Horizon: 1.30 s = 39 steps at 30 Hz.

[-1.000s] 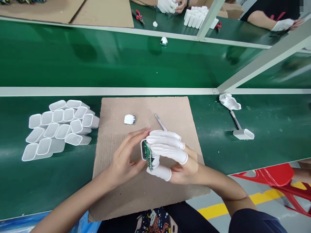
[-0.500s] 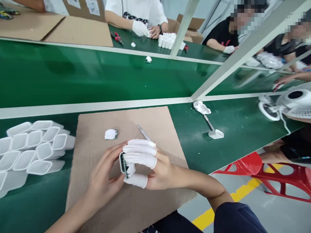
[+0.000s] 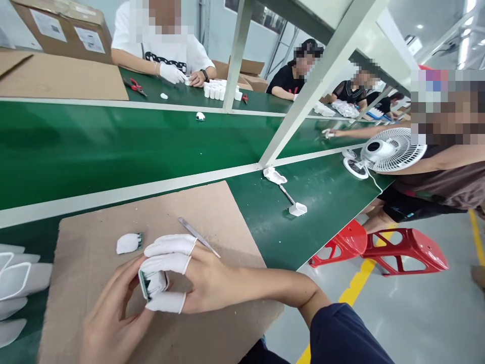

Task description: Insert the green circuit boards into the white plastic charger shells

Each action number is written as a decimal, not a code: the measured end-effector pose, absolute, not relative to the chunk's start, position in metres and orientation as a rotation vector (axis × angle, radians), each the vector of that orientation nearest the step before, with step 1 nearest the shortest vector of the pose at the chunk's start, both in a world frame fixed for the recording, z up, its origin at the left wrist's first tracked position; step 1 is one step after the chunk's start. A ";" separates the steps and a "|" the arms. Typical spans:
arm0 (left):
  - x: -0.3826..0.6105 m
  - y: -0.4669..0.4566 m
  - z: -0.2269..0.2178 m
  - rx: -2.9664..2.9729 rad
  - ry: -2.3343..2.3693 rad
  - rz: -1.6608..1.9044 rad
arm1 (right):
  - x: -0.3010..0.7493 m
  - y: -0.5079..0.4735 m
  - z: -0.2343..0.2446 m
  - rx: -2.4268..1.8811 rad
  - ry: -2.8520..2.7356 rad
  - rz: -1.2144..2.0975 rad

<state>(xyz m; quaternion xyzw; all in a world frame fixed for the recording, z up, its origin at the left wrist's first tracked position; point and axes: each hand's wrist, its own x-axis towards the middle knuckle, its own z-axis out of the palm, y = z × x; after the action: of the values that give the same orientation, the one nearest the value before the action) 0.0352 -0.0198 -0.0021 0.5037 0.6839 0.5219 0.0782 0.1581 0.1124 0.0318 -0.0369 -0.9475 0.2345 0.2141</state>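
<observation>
Between my hands is a small green circuit board point(image 3: 145, 286) with a white block on it and a pale rim along its left side. My right hand point(image 3: 189, 275), with white finger cots on its fingers, pinches the board from above and below. Bare fingers of my left hand point(image 3: 117, 308) close round its left side, partly hidden behind it. Another circuit board with a white pad point(image 3: 129, 243) lies just beyond my left hand on the cardboard sheet point(image 3: 87, 227). Metal tweezers point(image 3: 199, 236) lie beyond my right hand.
White plastic housings point(image 3: 22, 280) are stacked at the left edge. A white housing point(image 3: 298, 209) on a metal rod and a white crumpled piece point(image 3: 275, 175) lie right. A slanted frame post point(image 3: 291, 111), fan point(image 3: 394, 149) and red stools point(image 3: 409, 250) stand farther right. Co-workers sit opposite.
The camera view has swung to the right, so the housings slip out at left and another person appears at right. My hands keep hold of the board, which shows more of its white block.
</observation>
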 end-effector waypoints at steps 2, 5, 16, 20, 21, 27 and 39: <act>0.038 -0.019 0.001 1.451 2.020 1.589 | 0.160 0.117 0.040 -0.060 -2.610 0.674; 0.037 -0.018 0.006 1.323 1.986 1.575 | 0.164 0.126 0.056 0.094 -2.609 0.660; 0.030 -0.015 0.015 1.111 1.338 1.485 | 0.165 0.126 0.060 0.183 -2.569 0.362; 0.032 -0.015 0.025 0.978 1.333 1.341 | 0.164 0.122 0.056 0.163 -2.499 0.386; 0.032 -0.015 0.025 0.954 1.329 1.320 | 0.163 0.122 0.055 0.162 -2.484 0.396; 0.030 -0.018 0.019 1.009 1.262 1.361 | 0.161 0.119 0.049 0.183 -2.415 0.344; 0.038 -0.017 0.021 1.539 1.458 1.536 | 0.163 0.126 0.030 0.218 -2.187 0.245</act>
<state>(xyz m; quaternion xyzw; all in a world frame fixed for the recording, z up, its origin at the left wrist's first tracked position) 0.0376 -0.0171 0.0205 0.5677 0.5380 0.5668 0.2589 0.1633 0.1257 0.0302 0.0880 -0.8839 0.0989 0.4486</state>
